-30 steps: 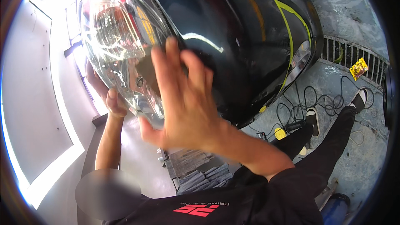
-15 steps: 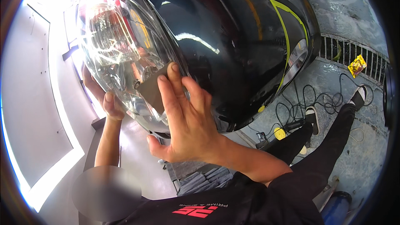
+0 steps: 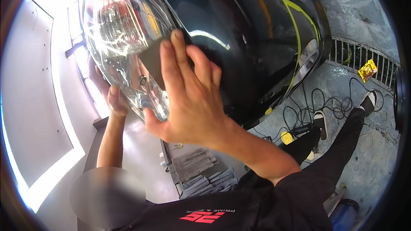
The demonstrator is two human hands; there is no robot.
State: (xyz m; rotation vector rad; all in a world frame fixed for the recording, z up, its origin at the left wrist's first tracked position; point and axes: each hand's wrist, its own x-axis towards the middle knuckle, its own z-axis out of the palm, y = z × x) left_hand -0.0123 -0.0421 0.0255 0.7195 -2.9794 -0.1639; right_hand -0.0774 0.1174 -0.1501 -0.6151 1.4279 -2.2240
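A clear car headlight (image 3: 124, 66) fills the upper left, set beside a glossy black body panel (image 3: 214, 21). My right hand (image 3: 190, 87) lies across the lens near the panel, its fingers pressing a dark grey sandpaper sheet (image 3: 152, 62) flat against the surface. Part of the sheet is covered by those fingers, and the thumb sticks out toward the lens's lower end. On the headlight's outer left side rests my left hand (image 3: 113, 96), thumb raised apart from the fingers. The lens edge and glare partly hide the left fingers.
Folded grey cloths (image 3: 209, 182) lie below the car's front. On the wet floor at right are a looped black cable (image 3: 338, 109), a yellow round pad (image 3: 287, 137), a yellow wrapper (image 3: 367, 70) and a drain grate (image 3: 364, 53). A blue container (image 3: 346, 214) stands lower right.
My right hand has slid up along the headlight with the sandpaper sheet, uncovering more of the lens's lower end. The left hand stays nearly in place at the side.
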